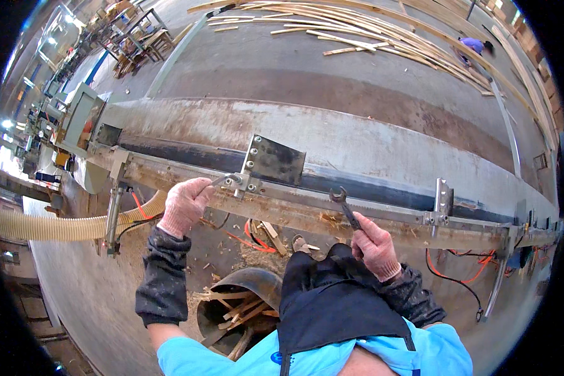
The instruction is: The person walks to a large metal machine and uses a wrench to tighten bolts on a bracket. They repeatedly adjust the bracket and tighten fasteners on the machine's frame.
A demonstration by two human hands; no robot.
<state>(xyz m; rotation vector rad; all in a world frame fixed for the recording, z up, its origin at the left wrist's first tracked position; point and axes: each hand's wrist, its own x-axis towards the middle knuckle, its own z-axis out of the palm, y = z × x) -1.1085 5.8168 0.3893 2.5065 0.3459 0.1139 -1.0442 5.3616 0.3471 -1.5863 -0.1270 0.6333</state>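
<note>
My left hand [188, 200], in a pale pink knit glove, is closed on a thin metal tool [219, 180]. That tool's tip meets the bolts of a small metal clamp block [239, 185] on the machine's front rail; its exact kind is hard to see. Behind the block stands a dark steel plate [276, 161] with a bolted bracket along its left edge. My gloved right hand [375, 247] grips an open-end wrench [343, 203] by its handle, the jaw pointing up and away from me, over the rail and right of the plate.
A long machine bed [357, 144] spans the view, with another bracket [442, 200] farther right. A ribbed hose [62, 222] runs at left. Below stands a round bin [257, 282] holding wood scraps. Wood strips [357, 28] lie on the far floor, near another person [473, 45].
</note>
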